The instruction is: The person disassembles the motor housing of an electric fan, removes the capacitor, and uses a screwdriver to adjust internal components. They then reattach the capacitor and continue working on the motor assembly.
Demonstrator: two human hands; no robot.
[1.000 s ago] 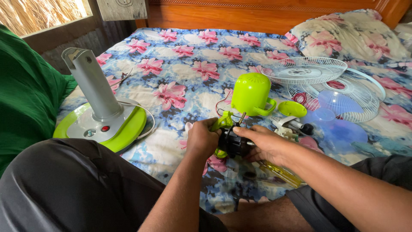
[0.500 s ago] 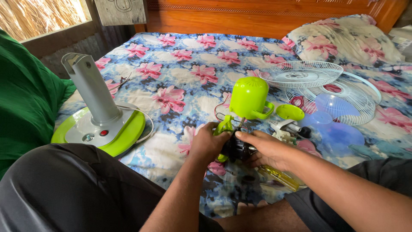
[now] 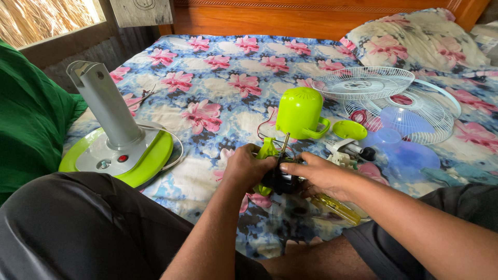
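Fan motor [image 3: 280, 179] clamped between left hand [image 3: 249, 168] at 9 o'clock and right hand [image 3: 321, 176] at 3; metal shaft [image 3: 284, 142] pointing 12, toward green housing [image 3: 301, 114].

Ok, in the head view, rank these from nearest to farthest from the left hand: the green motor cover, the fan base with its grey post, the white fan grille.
From the left hand:
1. Green motor cover, just beyond the hands, slightly right.
2. Fan base with grey post, off to the left on the bed.
3. White fan grille, far right, near the pillow.
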